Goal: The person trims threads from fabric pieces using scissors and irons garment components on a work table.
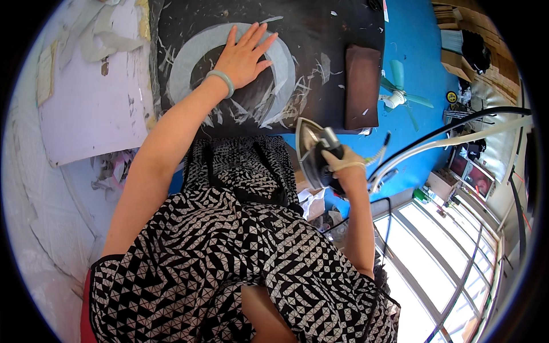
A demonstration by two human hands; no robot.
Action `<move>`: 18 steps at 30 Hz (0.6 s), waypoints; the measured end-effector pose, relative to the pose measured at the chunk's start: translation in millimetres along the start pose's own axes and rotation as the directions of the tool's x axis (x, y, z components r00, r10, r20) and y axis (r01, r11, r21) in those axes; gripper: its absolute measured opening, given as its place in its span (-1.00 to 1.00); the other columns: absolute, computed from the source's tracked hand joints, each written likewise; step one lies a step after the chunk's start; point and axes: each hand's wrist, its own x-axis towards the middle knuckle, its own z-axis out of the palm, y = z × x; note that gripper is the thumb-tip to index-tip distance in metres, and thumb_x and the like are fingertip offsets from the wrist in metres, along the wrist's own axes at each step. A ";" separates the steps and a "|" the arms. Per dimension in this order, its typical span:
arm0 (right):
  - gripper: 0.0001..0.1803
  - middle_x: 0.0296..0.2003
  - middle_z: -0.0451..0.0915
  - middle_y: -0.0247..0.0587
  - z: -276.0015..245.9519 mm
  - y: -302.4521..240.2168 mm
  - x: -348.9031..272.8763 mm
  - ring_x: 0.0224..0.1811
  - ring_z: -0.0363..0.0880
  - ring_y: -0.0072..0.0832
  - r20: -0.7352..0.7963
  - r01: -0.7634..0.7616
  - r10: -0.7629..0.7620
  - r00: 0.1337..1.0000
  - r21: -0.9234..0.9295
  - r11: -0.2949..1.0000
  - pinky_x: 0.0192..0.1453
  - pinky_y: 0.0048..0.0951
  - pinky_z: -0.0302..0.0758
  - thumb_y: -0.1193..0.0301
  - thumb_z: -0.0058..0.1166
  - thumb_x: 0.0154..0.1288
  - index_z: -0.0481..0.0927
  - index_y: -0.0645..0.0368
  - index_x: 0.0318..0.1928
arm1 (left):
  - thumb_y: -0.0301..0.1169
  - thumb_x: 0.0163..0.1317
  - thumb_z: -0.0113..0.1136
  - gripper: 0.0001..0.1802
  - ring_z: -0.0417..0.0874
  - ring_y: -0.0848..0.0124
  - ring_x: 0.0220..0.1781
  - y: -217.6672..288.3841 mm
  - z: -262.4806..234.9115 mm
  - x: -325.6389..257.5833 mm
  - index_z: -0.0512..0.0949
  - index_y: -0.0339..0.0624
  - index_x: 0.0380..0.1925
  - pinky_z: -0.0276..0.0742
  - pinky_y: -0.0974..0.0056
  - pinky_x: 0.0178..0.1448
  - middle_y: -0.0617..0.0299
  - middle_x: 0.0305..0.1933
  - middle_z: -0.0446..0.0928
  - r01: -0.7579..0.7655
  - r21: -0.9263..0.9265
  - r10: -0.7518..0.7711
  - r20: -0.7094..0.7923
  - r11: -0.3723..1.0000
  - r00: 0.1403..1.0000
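My left hand (240,62) lies flat with its fingers spread on a pale grey, curved piece of fabric (182,63) shaped like an open ring. The piece rests on a dark ironing table (320,28). In my right hand (345,167) is a steam iron (311,150), gripped by its black handle and tilted so that part of its metal soleplate shows. The iron is off the table's near edge, to the right of my body, apart from the fabric.
A folded brown cloth pad (362,86) lies at the table's right side. Thin pale scraps (294,103) litter the dark surface. On the left stands a white board (94,108) with fabric strips. A black hose (452,127) and a white one run rightward. A green-bladed fan (396,100) stands beyond.
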 end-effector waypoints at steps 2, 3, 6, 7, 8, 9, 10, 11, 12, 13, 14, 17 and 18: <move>-0.41 -0.37 0.68 0.07 -15.4 11.1 -2.1 -0.33 0.69 -0.14 -0.013 -0.105 0.109 0.994 0.178 0.978 -0.16 -0.25 0.55 -0.02 0.19 0.16 0.60 0.30 -0.07 | -0.12 0.36 0.04 -0.39 0.02 0.22 0.56 0.6 -3.4 -4.2 0.23 0.04 0.38 -0.16 -0.19 0.53 0.16 0.53 0.06 0.007 -0.059 -0.011 -0.061 0.998 0.998; -0.43 -0.46 0.67 0.00 -23.7 10.5 -1.6 -0.50 0.65 -0.30 -0.022 -0.147 0.156 0.987 0.234 0.961 -0.33 -0.34 0.54 0.02 0.22 0.15 0.60 0.33 -0.12 | -0.16 0.35 0.05 -0.39 0.04 0.20 0.55 0.5 -8.3 -10.5 0.24 -0.02 0.37 -0.17 -0.20 0.52 0.13 0.52 0.08 0.060 -0.069 -0.064 -0.054 0.996 0.997; -0.46 -0.51 0.65 0.00 -34.6 7.9 12.2 -0.55 0.62 -0.26 -0.113 -0.084 0.136 0.984 0.382 0.921 -0.36 -0.31 0.52 0.04 0.23 0.14 0.60 0.35 -0.17 | -0.23 0.33 0.08 -0.40 0.06 0.16 0.54 7.7 -23.6 -36.3 0.25 -0.12 0.34 -0.19 -0.20 0.52 0.08 0.50 0.11 0.240 -0.099 -0.247 -0.064 0.966 0.967; -0.46 -0.51 0.65 0.00 -36.5 1.8 22.2 -0.55 0.62 -0.26 -0.116 -0.061 0.114 0.987 0.381 0.922 -0.36 -0.31 0.52 0.04 0.23 0.14 0.60 0.35 -0.17 | -0.26 0.32 0.08 -0.40 0.06 0.14 0.54 9.8 -30.6 -51.2 0.25 -0.16 0.33 -0.21 -0.20 0.52 0.06 0.49 0.13 0.364 -0.120 -0.374 -0.071 0.924 0.925; -0.47 -0.50 0.64 0.04 -38.8 -4.9 34.1 -0.49 0.63 -0.16 -0.176 0.053 0.004 0.984 0.318 0.947 -0.30 -0.27 0.52 0.04 0.23 0.13 0.61 0.34 -0.19 | -0.28 0.32 0.07 -0.40 0.06 0.11 0.53 9.9 -36.9 -66.5 0.24 -0.18 0.34 -0.24 -0.20 0.52 0.04 0.48 0.13 0.409 -0.106 -0.419 -0.106 0.906 0.902; -0.47 -0.49 0.64 0.08 -39.7 -12.7 46.3 -0.43 0.63 -0.06 -0.221 0.168 -0.113 0.969 0.246 0.955 -0.25 -0.22 0.53 0.05 0.24 0.12 0.62 0.33 -0.20 | -0.30 0.33 0.06 -0.40 0.07 0.09 0.53 10.9 -43.7 -85.4 0.22 -0.20 0.34 -0.27 -0.20 0.53 0.03 0.48 0.14 0.459 -0.090 -0.468 -0.139 0.884 0.873; -0.47 -0.42 0.63 0.17 -45.1 -30.5 54.2 -0.29 0.61 0.09 -0.225 0.234 -0.192 0.955 0.178 0.956 -0.13 -0.13 0.51 0.04 0.24 0.10 0.63 0.31 -0.19 | -0.30 0.33 0.06 -0.40 0.07 0.09 0.53 13.7 -50.2 -104.7 0.22 -0.20 0.34 -0.27 -0.20 0.53 0.03 0.48 0.14 0.477 -0.078 -0.483 -0.151 0.875 0.862; -0.44 -0.38 0.63 0.22 -51.0 -55.2 58.7 -0.24 0.62 0.09 -0.237 0.330 -0.294 0.926 0.128 0.935 -0.10 -0.11 0.51 0.01 0.25 0.09 0.64 0.29 -0.15 | -0.32 0.31 0.07 -0.38 0.05 0.08 0.53 13.2 -56.3 -123.4 0.21 -0.22 0.34 -0.28 -0.21 0.53 0.01 0.47 0.14 0.520 -0.114 -0.532 -0.198 0.847 0.823; -0.44 -0.37 0.63 0.22 -56.8 -78.0 62.9 -0.24 0.62 0.09 -0.221 0.388 -0.367 0.903 0.058 0.920 -0.09 -0.10 0.51 0.01 0.25 0.08 0.64 0.28 -0.14 | -0.33 0.30 0.09 -0.37 0.04 0.07 0.53 14.2 -60.8 -139.5 0.19 -0.23 0.34 -0.28 -0.21 0.53 0.00 0.46 0.14 0.558 -0.153 -0.579 -0.245 0.815 0.778; -0.43 -0.36 0.63 0.23 -60.6 -99.9 67.3 -0.23 0.62 0.10 -0.200 0.447 -0.440 0.876 -0.012 0.895 -0.09 -0.09 0.51 0.00 0.26 0.08 0.64 0.27 -0.12 | -0.33 0.30 0.09 -0.37 0.04 0.07 0.53 16.2 -63.6 -153.5 0.19 -0.23 0.34 -0.28 -0.21 0.53 0.00 0.46 0.14 0.581 -0.138 -0.595 -0.263 0.802 0.759; -0.43 -0.37 0.63 0.22 -61.8 -119.1 72.7 -0.24 0.62 0.09 -0.174 0.514 -0.517 0.838 -0.067 0.855 -0.10 -0.09 0.52 0.00 0.26 0.08 0.65 0.26 -0.12 | -0.36 0.30 0.06 -0.36 0.04 0.06 0.52 19.8 -65.8 -167.4 0.16 -0.24 0.35 -0.29 -0.21 0.54 -0.01 0.46 0.13 0.621 -0.177 -0.643 -0.298 0.764 0.706; -0.45 -0.41 0.64 0.15 -60.4 -177.2 78.5 -0.30 0.64 0.02 -0.085 0.694 -0.716 0.693 -0.190 0.695 -0.15 -0.12 0.54 -0.04 0.26 0.06 0.67 0.18 -0.14 | -0.37 0.34 -0.01 -0.36 0.04 0.05 0.52 28.0 -69.6 -196.0 0.10 -0.27 0.39 -0.32 -0.19 0.55 -0.03 0.46 0.11 0.697 -0.214 -0.717 -0.372 0.685 0.590; -0.46 -0.41 0.65 0.11 -58.9 -194.5 78.0 -0.30 0.64 0.00 -0.066 0.764 -0.795 0.604 -0.237 0.600 -0.15 -0.14 0.55 -0.04 0.25 0.07 0.67 0.17 -0.16 | -0.35 0.37 -0.04 -0.37 0.04 0.03 0.52 31.8 -71.9 -200.1 0.08 -0.30 0.39 -0.33 -0.19 0.55 -0.05 0.45 0.11 0.715 -0.230 -0.732 -0.410 0.660 0.543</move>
